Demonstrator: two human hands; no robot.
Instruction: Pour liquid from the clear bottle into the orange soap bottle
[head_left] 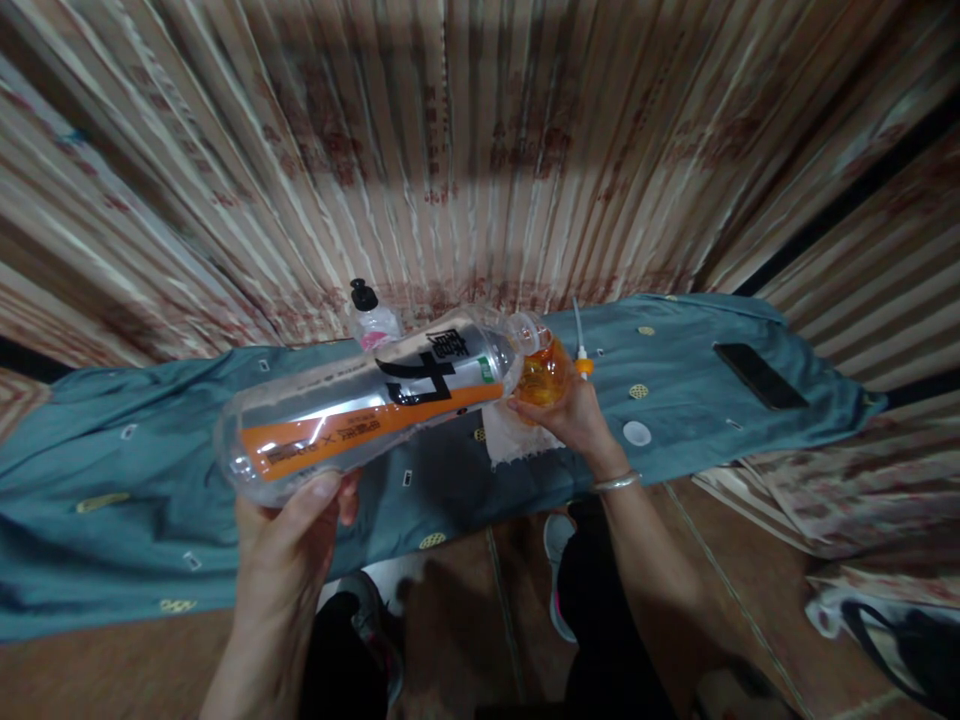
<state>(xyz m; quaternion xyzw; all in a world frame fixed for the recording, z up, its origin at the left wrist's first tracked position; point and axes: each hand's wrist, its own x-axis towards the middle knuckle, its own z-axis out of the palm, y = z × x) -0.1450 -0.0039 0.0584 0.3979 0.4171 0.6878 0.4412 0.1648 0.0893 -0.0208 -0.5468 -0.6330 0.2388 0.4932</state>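
My left hand point(300, 525) grips a large clear plastic bottle point(360, 395) near its base. The bottle has a silver and orange label and lies almost level, its uncapped mouth pointing right. At that mouth is a transparent amber bottle point(546, 375), with my right hand point(574, 415) closed around it. Whether the two bottles touch, I cannot tell, and no stream of liquid shows. Beside my right fingers is an orange nozzle piece point(583, 366) with a pale thin tube; whether the hand touches it is unclear. A white cloth or tissue point(517, 440) lies under the amber bottle.
A teal cloth point(150, 440) covers the narrow table. Behind the large bottle stands a clear bottle with a black top point(371, 315). To the right lie a round white cap point(637, 433) and a dark phone point(759, 376). A pleated curtain point(450, 150) hangs close behind.
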